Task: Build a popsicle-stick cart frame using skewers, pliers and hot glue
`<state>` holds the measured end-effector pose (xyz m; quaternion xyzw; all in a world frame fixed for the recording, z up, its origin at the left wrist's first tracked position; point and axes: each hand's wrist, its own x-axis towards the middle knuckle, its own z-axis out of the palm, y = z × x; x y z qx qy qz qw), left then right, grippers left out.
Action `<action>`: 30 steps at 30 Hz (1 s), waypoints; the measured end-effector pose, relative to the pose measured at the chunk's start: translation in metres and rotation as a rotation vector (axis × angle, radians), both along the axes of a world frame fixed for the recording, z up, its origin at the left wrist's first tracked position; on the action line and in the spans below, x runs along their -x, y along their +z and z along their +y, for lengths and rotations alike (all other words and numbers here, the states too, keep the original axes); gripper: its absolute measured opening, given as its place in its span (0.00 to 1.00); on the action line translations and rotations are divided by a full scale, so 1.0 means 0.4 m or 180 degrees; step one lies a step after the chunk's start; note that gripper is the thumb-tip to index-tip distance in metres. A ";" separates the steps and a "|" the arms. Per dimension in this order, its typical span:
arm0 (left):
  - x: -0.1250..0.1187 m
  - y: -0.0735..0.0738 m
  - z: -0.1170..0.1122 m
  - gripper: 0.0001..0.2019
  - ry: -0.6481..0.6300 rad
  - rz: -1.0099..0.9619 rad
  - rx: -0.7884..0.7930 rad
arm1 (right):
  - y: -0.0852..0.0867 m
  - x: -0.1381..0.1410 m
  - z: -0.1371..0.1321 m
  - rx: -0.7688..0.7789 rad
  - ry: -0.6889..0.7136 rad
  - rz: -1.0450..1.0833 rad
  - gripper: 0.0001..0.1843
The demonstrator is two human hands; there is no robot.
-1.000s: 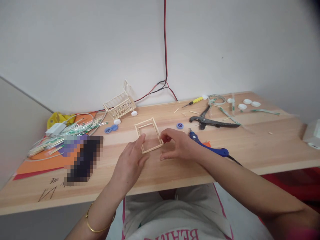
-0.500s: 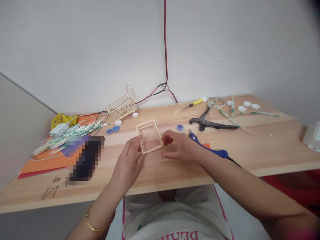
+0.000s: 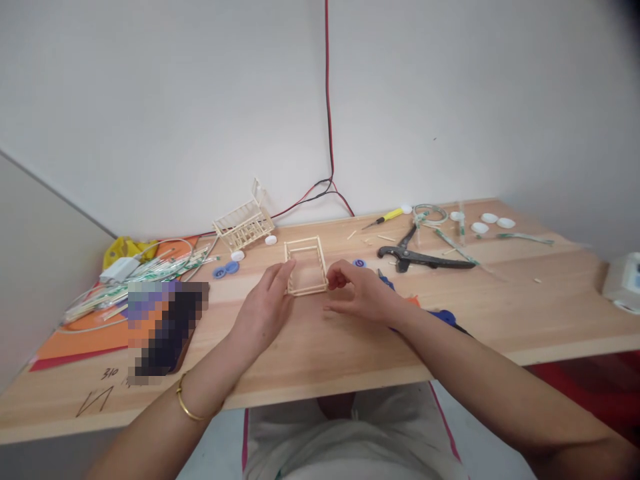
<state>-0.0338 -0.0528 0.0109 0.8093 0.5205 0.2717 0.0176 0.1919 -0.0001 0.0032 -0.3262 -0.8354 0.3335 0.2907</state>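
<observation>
My left hand (image 3: 267, 303) grips the left side of a small box-shaped frame (image 3: 321, 258) made of pale wooden sticks, its thumb and fingers closed about that edge. Beside the frame's near right corner is my right hand (image 3: 357, 293), fingers curled, thumb apart from them; the fingertips come close to the corner, and whether they touch it I cannot tell. A blue glue gun (image 3: 443, 316) lies partly hidden behind my right forearm. Further back, a miniature stick-built cart (image 3: 245, 229) stands by the wall with white bottle caps (image 3: 237, 255) as wheels.
Blue caps (image 3: 226, 269) lie left of the frame, another blue cap (image 3: 359, 263) right of it. Pliers (image 3: 425, 259), a yellow-handled screwdriver (image 3: 393, 215) and white caps (image 3: 489, 218) lie to the right. Wrapped sticks (image 3: 150, 275), coloured paper (image 3: 65, 340) and a blurred dark phone-like object (image 3: 173, 333) occupy the left.
The stick frame has turned slightly and stands more squarely between my hands. My left hand has moved a little to the right with it. The whole view has shifted slightly.
</observation>
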 end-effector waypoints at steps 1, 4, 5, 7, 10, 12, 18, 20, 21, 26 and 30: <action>-0.001 -0.003 0.005 0.30 0.0000 -0.0023 -0.0024 | 0.002 0.000 0.000 0.0006 -0.0018 -0.0015 0.17; -0.002 -0.016 0.012 0.30 0.0061 -0.0140 -0.0055 | 0.005 -0.002 -0.001 0.0034 -0.0059 -0.0071 0.16; -0.002 -0.019 0.013 0.31 0.0089 -0.0175 -0.0051 | 0.006 -0.004 0.000 0.0041 -0.0081 -0.0102 0.17; 0.001 -0.020 0.010 0.34 0.0128 -0.0219 -0.0051 | 0.006 -0.012 0.004 0.0016 -0.0182 -0.0140 0.20; 0.015 -0.005 -0.004 0.31 0.0208 -0.0351 -0.0384 | 0.012 -0.028 0.013 -0.0221 -0.0322 -0.0011 0.22; 0.025 0.012 -0.019 0.20 0.0178 -0.0556 -0.0863 | 0.020 -0.038 0.015 -0.0394 -0.0197 0.0216 0.15; 0.015 0.030 -0.050 0.07 -0.0707 -0.0908 -0.0904 | 0.041 -0.042 -0.004 0.0047 0.0181 0.0418 0.09; -0.002 0.025 -0.056 0.06 -0.1003 -0.0871 -0.0805 | 0.047 -0.043 -0.011 0.0269 0.0125 0.0387 0.08; -0.010 0.025 -0.060 0.05 -0.1114 -0.0817 -0.0784 | 0.049 -0.045 -0.012 0.0351 0.0123 0.0425 0.08; -0.041 0.084 -0.093 0.03 -0.1427 -0.0580 -0.1140 | 0.055 -0.070 -0.004 0.0653 0.0259 0.1405 0.02; -0.042 0.142 -0.095 0.11 -0.1355 -0.0882 -0.1325 | 0.044 -0.084 0.015 0.0843 -0.0066 0.2301 0.04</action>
